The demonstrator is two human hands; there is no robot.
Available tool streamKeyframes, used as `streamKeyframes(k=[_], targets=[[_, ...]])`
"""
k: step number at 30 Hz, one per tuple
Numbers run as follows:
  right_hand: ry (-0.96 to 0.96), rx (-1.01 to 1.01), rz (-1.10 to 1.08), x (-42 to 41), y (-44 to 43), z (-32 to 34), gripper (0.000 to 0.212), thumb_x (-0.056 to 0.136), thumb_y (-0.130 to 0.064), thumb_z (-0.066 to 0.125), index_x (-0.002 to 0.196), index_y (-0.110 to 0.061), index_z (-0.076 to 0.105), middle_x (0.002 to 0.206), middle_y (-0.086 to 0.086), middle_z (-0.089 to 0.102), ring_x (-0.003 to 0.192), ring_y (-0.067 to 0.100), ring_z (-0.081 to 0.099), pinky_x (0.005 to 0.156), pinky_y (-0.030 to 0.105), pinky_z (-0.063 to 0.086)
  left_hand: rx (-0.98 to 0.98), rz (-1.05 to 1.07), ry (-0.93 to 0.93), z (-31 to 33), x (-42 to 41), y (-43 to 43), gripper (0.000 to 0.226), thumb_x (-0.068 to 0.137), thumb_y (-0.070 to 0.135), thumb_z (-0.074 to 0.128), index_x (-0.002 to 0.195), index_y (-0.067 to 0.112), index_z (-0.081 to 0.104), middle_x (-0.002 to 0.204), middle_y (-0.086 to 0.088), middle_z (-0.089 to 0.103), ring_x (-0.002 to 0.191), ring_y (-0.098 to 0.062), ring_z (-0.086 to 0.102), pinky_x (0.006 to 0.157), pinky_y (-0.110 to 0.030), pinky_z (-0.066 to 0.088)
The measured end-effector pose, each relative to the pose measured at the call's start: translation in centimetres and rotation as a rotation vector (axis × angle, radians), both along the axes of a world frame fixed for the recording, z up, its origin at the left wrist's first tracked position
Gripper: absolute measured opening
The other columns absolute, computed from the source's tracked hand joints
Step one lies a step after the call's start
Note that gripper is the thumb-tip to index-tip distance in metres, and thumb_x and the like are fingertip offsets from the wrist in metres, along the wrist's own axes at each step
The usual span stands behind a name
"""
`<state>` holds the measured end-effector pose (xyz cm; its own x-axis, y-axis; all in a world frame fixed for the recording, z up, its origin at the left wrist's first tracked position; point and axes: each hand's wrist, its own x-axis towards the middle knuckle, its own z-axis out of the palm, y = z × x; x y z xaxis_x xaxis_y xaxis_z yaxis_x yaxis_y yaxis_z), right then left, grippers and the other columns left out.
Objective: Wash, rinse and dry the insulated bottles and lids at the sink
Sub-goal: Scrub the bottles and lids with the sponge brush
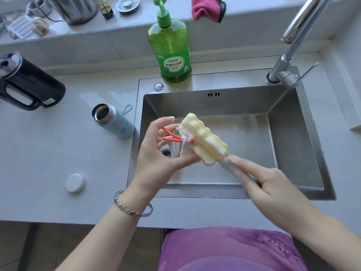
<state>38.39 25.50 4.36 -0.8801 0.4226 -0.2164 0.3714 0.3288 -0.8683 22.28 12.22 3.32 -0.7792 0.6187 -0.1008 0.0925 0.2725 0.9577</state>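
Over sink (293,137): left hand (156,155) grip pinches soapy lid (178,150); right hand (273,188) grip holds sponge brush (205,139). Suds may let lid slip, drop.

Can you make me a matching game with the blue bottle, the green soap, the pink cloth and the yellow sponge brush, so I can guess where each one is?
Things
1. light blue insulated bottle
2. green dish soap bottle
3. pink cloth
4. yellow sponge brush

Places
a. on the ledge behind the sink
b. held by the right hand, over the sink
c. open, on the counter left of the sink
d. on the sink's back rim

Pairs: 1-c, 2-d, 3-a, 4-b
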Motion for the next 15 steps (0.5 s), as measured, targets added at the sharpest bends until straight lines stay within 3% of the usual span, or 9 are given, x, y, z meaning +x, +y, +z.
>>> streamKeyframes(k=[5,10,15], targets=[[-0.016,-0.012,-0.038,-0.3,0.1,-0.5,0.03,0.092,-0.03,0.048,0.097,-0.059,0.049,0.043,-0.005,0.035,0.042,0.011,0.028,0.045,0.018,0.022,-0.107,-0.084,0.05,-0.3,0.6,0.2,0.09,0.042,0.033,0.092,0.118,0.04,0.046,0.108,0.016,0.063,0.103,-0.007,0.06,0.083,-0.048,0.054],[-0.056,0.018,-0.033,0.0,-0.3,-0.8,0.032,0.092,-0.029,0.048,0.102,-0.059,0.05,0.044,-0.002,0.029,0.042,0.012,0.026,0.046,0.023,0.021,-0.092,0.02,0.047,-0.2,0.4,0.2,0.087,0.048,0.022,0.09,0.119,0.042,0.043,0.105,0.021,0.062,0.098,0.005,0.06,0.086,-0.046,0.054],[-0.083,0.05,-0.042,-0.9,-0.1,-1.2,0.025,0.093,-0.031,0.046,0.108,-0.05,0.052,0.04,-0.005,0.035,0.041,0.013,0.031,0.045,0.02,0.025,-0.128,-0.034,0.069,-0.5,1.4,0.3,0.095,0.048,0.015,0.091,0.125,0.039,0.041,0.105,0.02,0.062,0.098,0.003,0.059,0.086,-0.042,0.054]])
